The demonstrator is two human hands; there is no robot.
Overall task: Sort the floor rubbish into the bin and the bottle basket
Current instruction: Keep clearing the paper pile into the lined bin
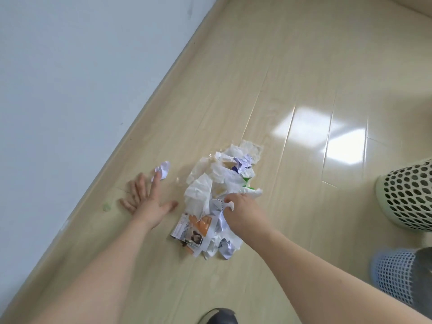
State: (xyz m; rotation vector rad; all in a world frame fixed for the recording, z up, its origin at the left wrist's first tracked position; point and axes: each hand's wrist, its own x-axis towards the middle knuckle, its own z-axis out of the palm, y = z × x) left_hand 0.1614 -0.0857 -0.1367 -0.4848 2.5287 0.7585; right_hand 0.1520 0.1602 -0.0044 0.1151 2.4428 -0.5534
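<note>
A heap of rubbish [215,183] lies on the wooden floor: white tissues, crumpled paper, clear plastic, a green-and-white scrap and a torn printed leaflet [194,232]. My right hand [240,209] is on the heap's near right side, its fingers curled round crumpled white paper. One small crumpled paper ball [163,170] lies apart, to the left of the heap. My left hand [147,202] is spread flat over the floor, fingers straight, its fingertip touching that ball. A pale green perforated bin [406,197] stands at the right. A blue mesh basket [392,277] sits nearer, at the lower right.
The white wall and its skirting board [131,134] run diagonally along the left, close to my left hand. A dark shoe [219,316] shows at the bottom edge. A grey cloth [423,279] overlaps the blue basket. Bright window glare marks the floor beyond the heap.
</note>
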